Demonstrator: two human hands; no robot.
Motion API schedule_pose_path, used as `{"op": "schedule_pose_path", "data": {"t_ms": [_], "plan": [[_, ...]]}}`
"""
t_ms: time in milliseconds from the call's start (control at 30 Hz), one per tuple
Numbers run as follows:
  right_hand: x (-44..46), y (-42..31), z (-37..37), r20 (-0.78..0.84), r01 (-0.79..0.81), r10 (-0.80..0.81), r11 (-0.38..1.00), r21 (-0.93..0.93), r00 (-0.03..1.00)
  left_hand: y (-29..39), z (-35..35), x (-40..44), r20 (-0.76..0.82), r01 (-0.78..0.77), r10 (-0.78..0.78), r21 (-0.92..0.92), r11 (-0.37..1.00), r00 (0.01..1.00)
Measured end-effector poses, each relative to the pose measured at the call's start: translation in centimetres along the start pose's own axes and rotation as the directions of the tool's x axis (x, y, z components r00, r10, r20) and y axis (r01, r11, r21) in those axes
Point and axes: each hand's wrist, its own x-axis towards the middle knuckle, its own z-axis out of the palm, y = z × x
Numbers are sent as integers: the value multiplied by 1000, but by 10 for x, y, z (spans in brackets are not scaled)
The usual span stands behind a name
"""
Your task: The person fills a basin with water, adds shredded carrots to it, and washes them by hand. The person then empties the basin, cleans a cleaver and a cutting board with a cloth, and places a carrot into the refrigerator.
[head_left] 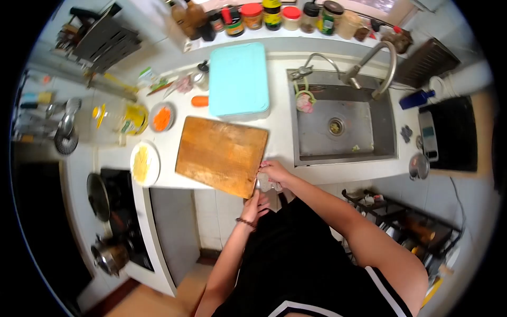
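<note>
A wooden cutting board (222, 153) lies tilted at an angle over the counter, its lower right corner past the front edge. My left hand (254, 205) is at that corner, thumb against the board's edge and the other fingers partly under it. My right hand (274, 173) is closed on a crumpled greyish cloth (265, 183) beside the board's right edge. Behind the board stands a light blue lidded box (238, 79), with an orange carrot (200, 101) at its left side.
A bowl of orange shreds (161, 117) and a plate of pale yellow strips (143, 164) sit left of the board. An oil bottle (124, 118) stands farther left. The sink (343, 124) is at right. Jars (272, 16) line the back ledge.
</note>
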Motion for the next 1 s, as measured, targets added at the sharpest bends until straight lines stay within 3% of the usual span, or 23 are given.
{"op": "schedule_pose_path", "data": {"t_ms": [67, 133, 167, 233, 333, 400, 433, 467, 500, 567, 633, 700, 733, 767, 833, 900, 967, 1000], "plan": [[-33, -10, 11, 25, 40, -43, 993, 111, 999, -9, 39, -7, -65, 7, -34, -367, 930, 997], [-86, -39, 29, 85, 44, -43, 999, -6, 995, -6, 63, -17, -28, -142, 162, -643, 752, 986], [-101, -44, 36, 156, 128, -120, 991, -41, 980, 2, 72, -25, -45, -168, 185, -665, 728, 982], [-119, -51, 39, 267, 213, -181, 972, -97, 946, 15, 78, -44, -151, -304, 340, -836, 457, 928], [-132, -47, 43, 435, 335, -213, 915, -225, 875, 18, 70, -64, -318, -452, 418, -849, 274, 851], [-137, -36, 43, 467, 370, -262, 916, -155, 845, 6, 61, -59, -367, -493, 439, -843, 216, 820], [-137, -33, 39, 516, 415, -256, 883, -219, 817, 0, 57, -55, -427, -532, 385, -817, 223, 818], [-146, -44, 35, 519, 415, -252, 882, -225, 817, -2, 56, -55, -480, -564, 331, -790, 240, 813], [-155, -56, 29, 548, 366, -171, 891, -269, 819, -6, 54, -57, -429, -525, 398, -833, 172, 811], [-167, -78, 7, 560, 321, -100, 894, -311, 822, -17, 51, -72, -487, -584, 383, -788, 194, 785], [-178, -90, -33, 742, 445, -256, 893, -63, 619, -27, 59, -110, -501, -594, 349, -765, 249, 792], [-223, -144, -81, 618, 269, 104, 835, -479, 779, -44, 60, -139, -462, -565, 336, -745, 354, 820], [-239, -158, -105, 654, 335, 75, 812, -479, 753, -49, 60, -149, -440, -548, 333, -732, 405, 834], [-243, -150, -138, 617, 298, 96, 811, -503, 781, -47, 61, -159, -409, -517, 320, -726, 454, 855], [-261, -130, -194, 456, 245, -100, 930, -273, 884, -35, 67, -172, -323, -446, 310, -703, 554, 894], [-248, -94, -267, 114, 457, -444, 839, -296, 889, -30, 72, -166, -233, -376, 300, -676, 634, 925], [-257, -98, -306, -309, 335, -371, 928, -165, 875, -27, 83, -155, -91, -277, 284, -624, 731, 954], [-265, -112, -316, -475, 211, -346, 925, -314, 809, -25, 93, -151, -64, -261, 281, -610, 748, 957]]}}
